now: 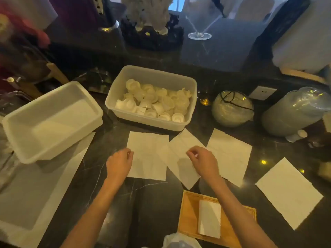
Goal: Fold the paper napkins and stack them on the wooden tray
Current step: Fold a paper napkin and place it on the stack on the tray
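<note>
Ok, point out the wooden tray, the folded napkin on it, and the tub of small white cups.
wooden tray point(189, 217): head view, bare wood left of the napkin.
folded napkin point(209, 219): head view, middle of its top face.
tub of small white cups point(154, 72): head view, far wall above the cups.

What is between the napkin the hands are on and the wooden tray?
Nothing visible blocks the way. The left hand and right hand rest at the flat napkin, and only bare dark counter lies between it and the wooden tray, which holds one folded napkin. The right forearm crosses above the tray.
</note>
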